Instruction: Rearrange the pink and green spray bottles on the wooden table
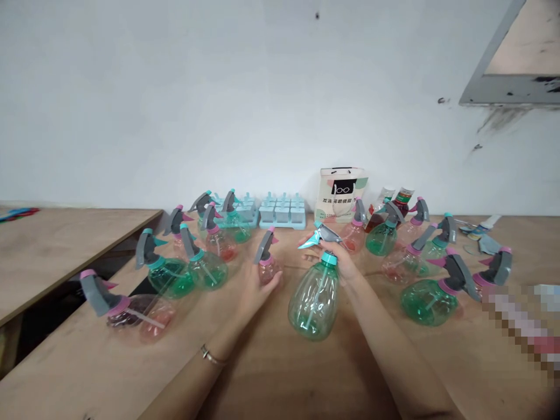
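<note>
My left hand [254,289] is closed round the lower part of a pink spray bottle [268,269] with a grey and pink trigger head. My right hand [342,265] grips a clear green spray bottle [313,303] at its neck, below the grey and turquoise trigger head; some fingers show behind it. This green bottle leans, its base toward me, with a white tube inside. To the left stand more spray bottles, among them a green one [209,269] with a turquoise collar. Others, including a green one with a pink collar [426,302], are on the right.
Light blue ice-pop moulds [282,217] and a printed paper bag [339,198] stand along the wall. Red-brown bottles [401,201] are beside the bag. The wooden table [271,373] has a gap on its left, before another table [65,245].
</note>
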`<state>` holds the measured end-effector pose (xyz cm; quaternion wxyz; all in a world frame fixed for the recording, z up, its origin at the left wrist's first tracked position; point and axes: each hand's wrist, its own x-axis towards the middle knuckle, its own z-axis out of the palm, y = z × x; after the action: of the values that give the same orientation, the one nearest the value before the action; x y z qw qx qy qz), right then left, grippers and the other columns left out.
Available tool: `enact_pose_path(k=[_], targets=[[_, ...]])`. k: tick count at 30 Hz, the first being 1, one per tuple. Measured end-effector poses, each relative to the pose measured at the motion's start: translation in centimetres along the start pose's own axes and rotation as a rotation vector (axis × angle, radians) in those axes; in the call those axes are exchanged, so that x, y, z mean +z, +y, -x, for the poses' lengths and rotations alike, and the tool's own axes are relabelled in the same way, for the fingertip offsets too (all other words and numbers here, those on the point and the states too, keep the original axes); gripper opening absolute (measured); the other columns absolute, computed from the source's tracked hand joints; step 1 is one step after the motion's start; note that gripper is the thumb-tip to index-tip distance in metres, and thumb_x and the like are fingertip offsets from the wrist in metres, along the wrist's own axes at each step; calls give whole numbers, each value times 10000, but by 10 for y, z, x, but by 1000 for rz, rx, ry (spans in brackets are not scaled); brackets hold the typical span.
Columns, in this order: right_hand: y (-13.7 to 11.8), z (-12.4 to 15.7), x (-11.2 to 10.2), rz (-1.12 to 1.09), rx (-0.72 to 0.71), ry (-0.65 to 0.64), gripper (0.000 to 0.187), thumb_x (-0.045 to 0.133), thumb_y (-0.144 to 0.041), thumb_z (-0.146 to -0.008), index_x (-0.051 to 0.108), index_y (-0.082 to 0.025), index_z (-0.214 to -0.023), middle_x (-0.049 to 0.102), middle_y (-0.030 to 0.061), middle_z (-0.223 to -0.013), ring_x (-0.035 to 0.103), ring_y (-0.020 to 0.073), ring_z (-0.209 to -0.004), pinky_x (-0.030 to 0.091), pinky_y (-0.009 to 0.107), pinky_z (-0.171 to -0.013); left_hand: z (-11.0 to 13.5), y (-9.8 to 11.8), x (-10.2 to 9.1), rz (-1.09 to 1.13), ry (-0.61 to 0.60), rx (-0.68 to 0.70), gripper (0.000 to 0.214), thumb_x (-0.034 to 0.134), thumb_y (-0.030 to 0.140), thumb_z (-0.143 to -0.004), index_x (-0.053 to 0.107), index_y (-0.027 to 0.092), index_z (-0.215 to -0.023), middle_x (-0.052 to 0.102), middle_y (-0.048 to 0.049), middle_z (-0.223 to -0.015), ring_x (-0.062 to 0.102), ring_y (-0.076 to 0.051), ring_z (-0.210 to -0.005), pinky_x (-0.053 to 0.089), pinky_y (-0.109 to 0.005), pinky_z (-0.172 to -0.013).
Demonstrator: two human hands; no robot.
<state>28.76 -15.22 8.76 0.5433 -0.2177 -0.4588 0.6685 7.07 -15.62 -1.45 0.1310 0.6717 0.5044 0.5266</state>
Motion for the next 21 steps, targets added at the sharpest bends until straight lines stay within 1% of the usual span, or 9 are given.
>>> enact_pose_path(k=[1, 4, 6, 8, 11, 15, 16, 19, 21], targets=[[3, -1, 1, -3, -12, 7, 265, 736, -416, -683, 668, -223, -852, 748, 44, -878, 695, 252, -983, 574, 336, -742, -2, -6, 5, 35, -4, 7, 345, 683, 353, -797, 580, 182, -1078, 671, -67, -1018, 660, -225, -982, 518, -401, -925], [13, -3, 3, 13, -59, 52, 299, 748, -480, -679, 647, -221, -789, 720, 31, -758, 703, 243, -884, 556, 329, -709, 1, -23, 15, 76, 47, 29, 427, 696, 363, -795, 549, 182, -1153, 674, -81, -1070, 667, -237, -1012, 524, -415, -926], [20, -4, 3, 75, -109, 94, 317, 753, -510, -690, 632, -224, -750, 682, 11, -669, 694, 219, -795, 534, 310, -678, 6, -31, 16, 102, 43, 25, 476, 712, 366, -787, 536, 189, -1193, 672, -91, -1108, 666, -245, -1041, 523, -423, -941], [23, -4, 2, 175, -155, 111, 317, 755, -515, -712, 629, -225, -735, 655, -6, -633, 670, 186, -718, 509, 292, -666, 9, -35, 16, 111, 23, 17, 508, 717, 364, -788, 524, 193, -1226, 665, -102, -1146, 661, -250, -1070, 518, -430, -958], [21, -2, 0, 251, -169, 73, 315, 759, -518, -723, 650, -228, -780, 671, -4, -685, 656, 173, -716, 495, 297, -692, 10, -37, 16, 110, 22, 8, 522, 720, 366, -787, 517, 193, -1235, 662, -109, -1160, 660, -255, -1075, 523, -431, -952], [16, -2, 0, 185, -132, -8, 346, 750, -543, -723, 667, -231, -847, 696, 19, -767, 676, 210, -806, 515, 339, -738, 9, -37, 17, 118, 41, 4, 508, 724, 379, -776, 528, 195, -1207, 675, -103, -1122, 671, -258, -1048, 535, -427, -929], [16, -2, -1, 184, -143, 13, 345, 744, -550, -728, 663, -231, -828, 689, 17, -753, 675, 207, -790, 518, 340, -735, 9, -37, 18, 114, 42, 2, 510, 726, 383, -774, 529, 195, -1205, 675, -103, -1120, 672, -260, -1046, 536, -427, -926], [19, -1, -2, 238, -215, 160, 346, 739, -563, -738, 640, -233, -769, 652, -2, -674, 657, 188, -715, 514, 323, -706, 9, -37, 17, 99, 30, 3, 533, 724, 381, -782, 514, 196, -1235, 671, -105, -1137, 669, -261, -1059, 533, -430, -935], [21, -2, -3, 273, -226, 191, 336, 733, -559, -749, 639, -237, -769, 654, -3, -679, 655, 185, -715, 514, 321, -713, 10, -37, 16, 97, 22, 12, 542, 720, 375, -791, 502, 196, -1253, 668, -106, -1145, 665, -259, -1069, 529, -430, -945]])
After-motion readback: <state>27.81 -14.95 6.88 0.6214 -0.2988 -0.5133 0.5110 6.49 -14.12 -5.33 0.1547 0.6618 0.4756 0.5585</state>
